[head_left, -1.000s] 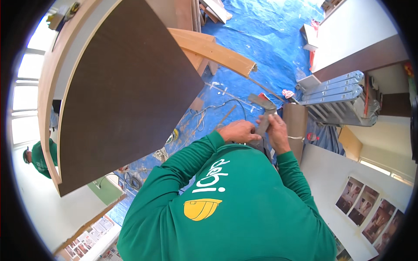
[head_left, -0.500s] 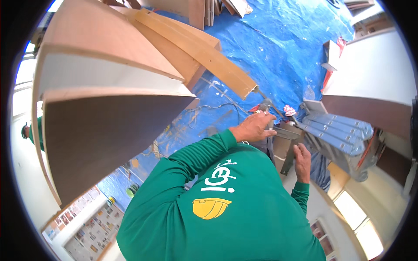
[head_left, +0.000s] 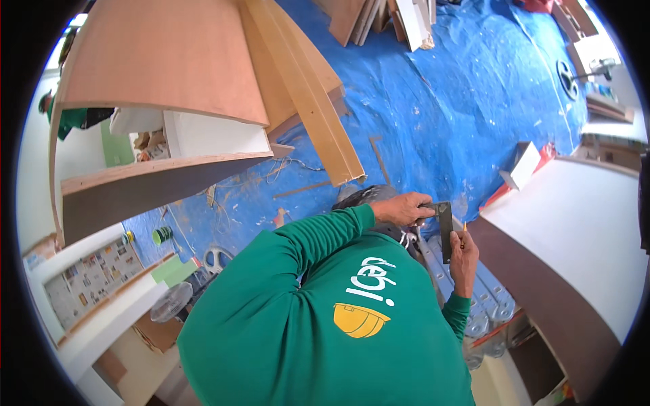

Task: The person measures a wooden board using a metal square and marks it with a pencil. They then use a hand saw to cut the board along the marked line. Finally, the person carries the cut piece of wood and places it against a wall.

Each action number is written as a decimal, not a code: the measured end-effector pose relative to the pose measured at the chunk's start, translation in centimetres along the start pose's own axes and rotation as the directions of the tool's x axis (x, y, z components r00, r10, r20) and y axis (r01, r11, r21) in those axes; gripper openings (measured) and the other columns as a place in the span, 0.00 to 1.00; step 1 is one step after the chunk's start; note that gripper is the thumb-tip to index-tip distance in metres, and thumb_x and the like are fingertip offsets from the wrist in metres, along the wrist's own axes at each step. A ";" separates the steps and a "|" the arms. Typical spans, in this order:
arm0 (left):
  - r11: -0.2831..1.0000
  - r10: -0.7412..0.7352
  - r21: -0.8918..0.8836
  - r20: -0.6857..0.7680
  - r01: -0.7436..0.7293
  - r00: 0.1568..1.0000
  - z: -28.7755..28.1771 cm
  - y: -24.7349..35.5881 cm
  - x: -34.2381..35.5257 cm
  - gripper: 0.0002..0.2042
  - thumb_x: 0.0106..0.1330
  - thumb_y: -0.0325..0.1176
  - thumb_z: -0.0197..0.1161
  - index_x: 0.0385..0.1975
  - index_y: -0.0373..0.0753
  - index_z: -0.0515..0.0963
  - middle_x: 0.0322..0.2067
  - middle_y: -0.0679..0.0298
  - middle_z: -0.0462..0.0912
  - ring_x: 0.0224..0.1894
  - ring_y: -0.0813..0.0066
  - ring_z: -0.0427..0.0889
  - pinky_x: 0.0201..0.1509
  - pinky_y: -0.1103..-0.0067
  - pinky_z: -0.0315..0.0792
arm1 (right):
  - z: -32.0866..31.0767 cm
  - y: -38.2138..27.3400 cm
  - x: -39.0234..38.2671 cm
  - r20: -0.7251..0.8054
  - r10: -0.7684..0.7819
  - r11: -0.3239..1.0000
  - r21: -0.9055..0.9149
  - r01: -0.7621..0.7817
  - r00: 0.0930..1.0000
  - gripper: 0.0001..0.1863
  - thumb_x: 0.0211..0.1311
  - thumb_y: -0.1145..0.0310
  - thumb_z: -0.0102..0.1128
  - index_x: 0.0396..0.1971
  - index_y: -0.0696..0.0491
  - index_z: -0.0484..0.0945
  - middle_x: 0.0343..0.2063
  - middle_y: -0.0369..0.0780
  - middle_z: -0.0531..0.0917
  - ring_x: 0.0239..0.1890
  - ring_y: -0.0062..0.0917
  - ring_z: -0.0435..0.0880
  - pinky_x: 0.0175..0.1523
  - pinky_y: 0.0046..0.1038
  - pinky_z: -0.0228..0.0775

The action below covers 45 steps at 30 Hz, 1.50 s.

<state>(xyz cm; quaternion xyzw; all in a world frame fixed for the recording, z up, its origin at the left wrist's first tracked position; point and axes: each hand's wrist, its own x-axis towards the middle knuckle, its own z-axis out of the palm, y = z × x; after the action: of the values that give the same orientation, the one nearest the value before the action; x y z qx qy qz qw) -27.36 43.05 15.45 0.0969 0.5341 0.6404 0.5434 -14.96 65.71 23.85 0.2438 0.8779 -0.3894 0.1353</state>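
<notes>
My left hand is closed with its fingertips on the short upper arm of a dark L-shaped square. The square's longer arm hangs down toward my right hand. A thin yellow-orange pencil sticks up from the closed fingers of that right hand. Its fingers lie against or right beside the lower end of the square; the exact contact is hard to see. Both hands are in front of my chest, above the grey-blue folded ladder.
To the left stands a large wooden cabinet carcass. A long yellowish board slants beside it, its end close to my left hand. Blue sheeting covers the floor. A white-topped panel is at the right; stacked boards lie at the far side.
My view has turned, so the cabinet and ladder appear shifted. The square has come up in front of me between both hands. The pencil now shows in my right hand.
</notes>
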 end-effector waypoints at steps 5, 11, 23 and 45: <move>0.994 0.085 0.083 -0.165 -0.072 0.983 -1.9 1.8 0.3 0.14 0.78 0.42 0.66 0.43 0.36 0.79 0.27 0.67 0.82 0.27 0.83 0.79 0.29 0.79 0.71 | -0.8 -2.1 5.0 0.039 -0.084 0.992 -0.089 0.088 0.996 0.15 0.75 0.60 0.67 0.42 0.59 0.86 0.28 0.48 0.87 0.30 0.32 0.85 0.40 0.37 0.74; 0.945 0.199 0.322 -0.406 -0.064 0.892 -5.9 3.0 2.8 0.18 0.71 0.47 0.73 0.38 0.35 0.84 0.26 0.64 0.84 0.29 0.78 0.82 0.34 0.72 0.73 | -0.9 -6.3 12.4 0.082 -0.258 0.956 -0.125 0.267 0.963 0.12 0.74 0.63 0.66 0.41 0.59 0.86 0.31 0.50 0.88 0.33 0.43 0.88 0.41 0.40 0.75; 0.899 0.336 0.438 -0.655 -0.022 0.677 -17.0 10.9 11.2 0.31 0.66 0.50 0.74 0.62 0.34 0.78 0.48 0.43 0.88 0.52 0.46 0.88 0.56 0.61 0.79 | -2.7 -16.8 31.9 0.334 -0.376 0.865 -0.208 0.457 0.864 0.14 0.74 0.61 0.63 0.45 0.58 0.86 0.33 0.51 0.89 0.37 0.46 0.90 0.45 0.42 0.78; 0.973 -0.218 -0.195 -0.950 -0.121 -0.225 -32.4 11.1 15.0 0.28 0.68 0.46 0.73 0.62 0.35 0.79 0.53 0.44 0.87 0.55 0.45 0.85 0.60 0.60 0.77 | 16.0 -39.9 63.6 0.989 -0.139 0.523 0.033 0.851 0.047 0.13 0.72 0.63 0.63 0.47 0.57 0.84 0.34 0.52 0.90 0.33 0.41 0.92 0.42 0.41 0.82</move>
<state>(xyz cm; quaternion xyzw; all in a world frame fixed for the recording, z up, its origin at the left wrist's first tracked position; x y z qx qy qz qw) -62.62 38.12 4.08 -0.5213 0.6865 0.5047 -0.0483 -89.24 51.18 10.76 -0.4391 0.7089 -0.1761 0.5231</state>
